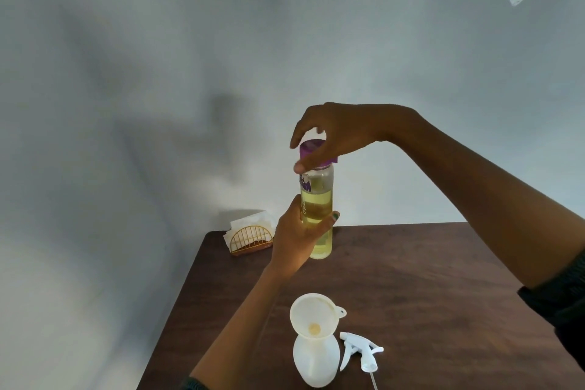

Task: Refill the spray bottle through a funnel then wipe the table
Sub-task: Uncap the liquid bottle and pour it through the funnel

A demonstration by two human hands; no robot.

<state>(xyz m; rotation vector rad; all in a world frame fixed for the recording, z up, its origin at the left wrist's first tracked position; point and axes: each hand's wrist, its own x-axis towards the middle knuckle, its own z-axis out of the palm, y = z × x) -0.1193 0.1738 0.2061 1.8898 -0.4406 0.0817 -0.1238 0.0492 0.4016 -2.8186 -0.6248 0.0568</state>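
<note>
Fingers [316, 157] of the right hand [342, 133] pinch the purple cap [311, 149] while the left hand [297, 237] clasps the smooth, liquid-heavy, likely slippery bottle [318, 199] mid-body above the bench [427, 279], behind the funnel [313, 315] seated in the light spray bottle [316, 361].

The dark wooden table [427, 288] carries a white spray bottle [316, 361] at six o'clock, its trigger head [357, 350] just beside at five, and a napkin holder [251, 239] at eleven.

Dim soft light, blurred wall [158, 73] shadows, wide-angle edge distortion
</note>
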